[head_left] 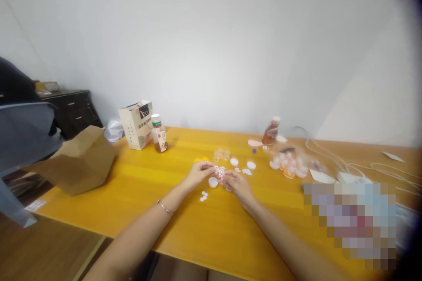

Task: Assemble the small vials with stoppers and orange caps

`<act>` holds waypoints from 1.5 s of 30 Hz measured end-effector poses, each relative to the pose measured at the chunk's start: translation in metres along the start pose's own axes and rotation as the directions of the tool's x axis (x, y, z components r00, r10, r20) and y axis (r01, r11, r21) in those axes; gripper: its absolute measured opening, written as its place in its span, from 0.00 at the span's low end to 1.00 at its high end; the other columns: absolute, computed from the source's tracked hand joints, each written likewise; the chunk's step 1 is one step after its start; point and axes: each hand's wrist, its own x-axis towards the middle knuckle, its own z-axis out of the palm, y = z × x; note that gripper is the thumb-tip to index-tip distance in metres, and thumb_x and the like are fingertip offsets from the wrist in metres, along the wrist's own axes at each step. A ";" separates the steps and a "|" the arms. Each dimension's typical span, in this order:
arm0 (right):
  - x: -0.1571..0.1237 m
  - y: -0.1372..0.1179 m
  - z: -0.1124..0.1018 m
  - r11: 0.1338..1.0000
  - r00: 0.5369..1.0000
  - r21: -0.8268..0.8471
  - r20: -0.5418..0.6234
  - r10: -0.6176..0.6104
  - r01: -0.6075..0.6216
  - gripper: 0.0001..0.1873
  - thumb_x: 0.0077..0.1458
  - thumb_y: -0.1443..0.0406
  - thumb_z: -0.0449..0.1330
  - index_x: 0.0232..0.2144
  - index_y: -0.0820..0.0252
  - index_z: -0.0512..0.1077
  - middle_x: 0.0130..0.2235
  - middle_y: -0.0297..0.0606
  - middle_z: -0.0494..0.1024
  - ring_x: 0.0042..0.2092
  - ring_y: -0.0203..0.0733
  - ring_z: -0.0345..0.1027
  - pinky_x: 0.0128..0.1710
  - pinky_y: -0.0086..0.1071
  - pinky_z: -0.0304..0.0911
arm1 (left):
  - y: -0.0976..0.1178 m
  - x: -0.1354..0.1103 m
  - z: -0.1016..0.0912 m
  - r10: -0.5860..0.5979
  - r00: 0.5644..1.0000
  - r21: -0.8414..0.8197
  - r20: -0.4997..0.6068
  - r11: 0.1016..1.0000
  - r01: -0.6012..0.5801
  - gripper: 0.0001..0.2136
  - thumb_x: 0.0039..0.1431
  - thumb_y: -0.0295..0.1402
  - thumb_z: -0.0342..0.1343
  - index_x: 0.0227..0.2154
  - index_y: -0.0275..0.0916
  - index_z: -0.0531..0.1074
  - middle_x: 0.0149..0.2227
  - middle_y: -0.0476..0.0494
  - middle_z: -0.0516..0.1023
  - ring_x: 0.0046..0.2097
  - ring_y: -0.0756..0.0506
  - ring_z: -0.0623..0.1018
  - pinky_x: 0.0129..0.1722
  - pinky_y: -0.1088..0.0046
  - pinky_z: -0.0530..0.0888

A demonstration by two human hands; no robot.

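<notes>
My left hand (200,172) has its fingers closed on a cluster of small white pieces with red and dark marks (220,171). The fingers of my right hand (238,185) grip the near right side of the same cluster. What exactly these pieces are is too small to tell. Just below them a round white lid (213,182) lies on the table. Several small white discs (203,196) lie nearer to me, left of the lid. More white pieces (246,171) and two white lids (251,165) rest beyond my right hand. Small clear containers (221,155) stand behind my hands.
On the orange-yellow table (184,224) stand a drink bottle (159,134) and a paper bag (135,125) at back left. An open brown paper bag (82,162) is at the left edge. Rightward are bagged containers (290,164), a brown bottle (271,131), and white cables (329,151).
</notes>
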 end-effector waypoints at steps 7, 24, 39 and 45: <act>-0.003 -0.002 0.001 0.999 0.999 -0.041 0.034 0.008 -0.007 0.11 0.40 0.60 0.62 0.29 0.57 0.70 0.29 0.35 0.78 0.35 0.43 0.73 0.43 0.38 0.65 | -0.004 -0.001 0.007 0.065 0.998 0.163 -0.012 0.985 -0.062 0.11 0.45 0.36 0.58 0.29 0.32 0.73 0.29 0.43 0.76 0.30 0.49 0.74 0.33 0.75 0.70; -0.003 0.000 -0.001 0.999 0.999 -0.052 0.033 -0.007 0.009 0.14 0.37 0.57 0.63 0.27 0.58 0.71 0.29 0.35 0.78 0.34 0.43 0.73 0.41 0.37 0.66 | 0.000 -0.002 0.009 0.150 0.988 0.380 -0.019 0.916 -0.132 0.09 0.48 0.33 0.55 0.30 0.34 0.75 0.30 0.44 0.77 0.32 0.48 0.74 0.33 0.75 0.70; -0.004 -0.002 0.001 0.998 1.000 -0.062 0.028 -0.012 0.014 0.14 0.36 0.58 0.64 0.27 0.59 0.71 0.26 0.35 0.78 0.32 0.40 0.73 0.38 0.34 0.66 | -0.011 -0.001 0.012 0.189 0.980 0.397 -0.062 0.906 -0.149 0.09 0.49 0.32 0.54 0.32 0.35 0.73 0.32 0.43 0.75 0.34 0.49 0.73 0.35 0.75 0.69; -0.006 -0.004 0.002 0.998 0.998 -0.070 0.060 -0.006 0.011 0.13 0.38 0.57 0.63 0.27 0.60 0.72 0.26 0.35 0.78 0.31 0.38 0.72 0.39 0.33 0.65 | -0.015 0.000 0.011 0.113 0.993 0.301 -0.026 0.948 -0.100 0.09 0.49 0.33 0.54 0.31 0.33 0.72 0.30 0.44 0.76 0.32 0.49 0.73 0.34 0.75 0.69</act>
